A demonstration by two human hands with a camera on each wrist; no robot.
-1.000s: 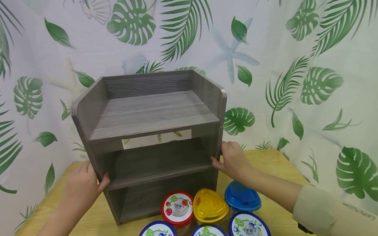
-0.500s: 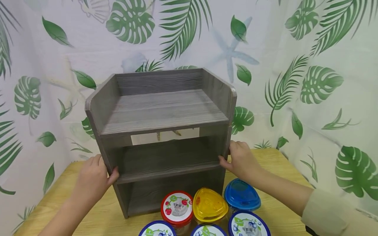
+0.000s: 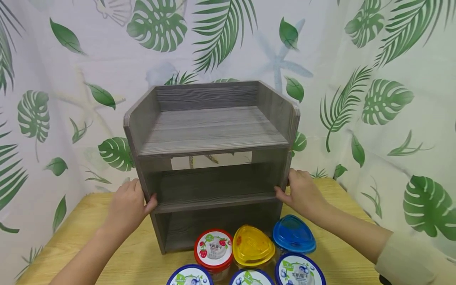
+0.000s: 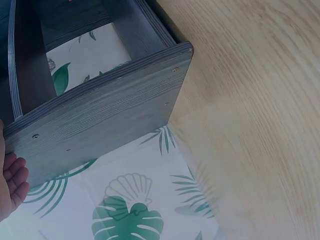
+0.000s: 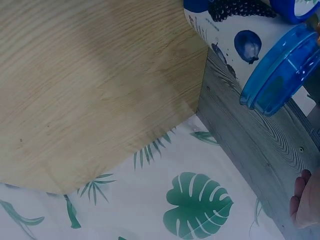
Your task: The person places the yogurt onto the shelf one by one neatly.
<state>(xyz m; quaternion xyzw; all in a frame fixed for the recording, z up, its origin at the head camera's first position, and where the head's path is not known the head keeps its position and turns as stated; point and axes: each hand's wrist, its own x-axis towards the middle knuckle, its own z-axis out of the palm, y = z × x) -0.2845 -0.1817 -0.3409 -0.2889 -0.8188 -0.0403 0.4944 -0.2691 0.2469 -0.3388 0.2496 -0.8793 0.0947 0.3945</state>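
Observation:
A grey wood-grain shelf unit stands upright on the table, with a walled top and two levels below. My left hand grips its left side panel, thumb over the front edge and fingers along the outside. On the opposite panel, my right hand holds at about the same height, its thumb also on the front edge. In the left wrist view, fingertips of the left hand lie against the screw-dotted panel. The right wrist view catches part of the right hand at the panel's outer face.
Before the shelf's right half stand a red-lidded jar, a yellow-lidded jar and a blue-lidded jar. Dark-blue-lidded jars line the bottom edge. A leaf-print cloth hangs behind the wooden table.
The shelf unit has moved right and slightly back, both hands travelling with it and keeping their grip. The jars stay about where they were.

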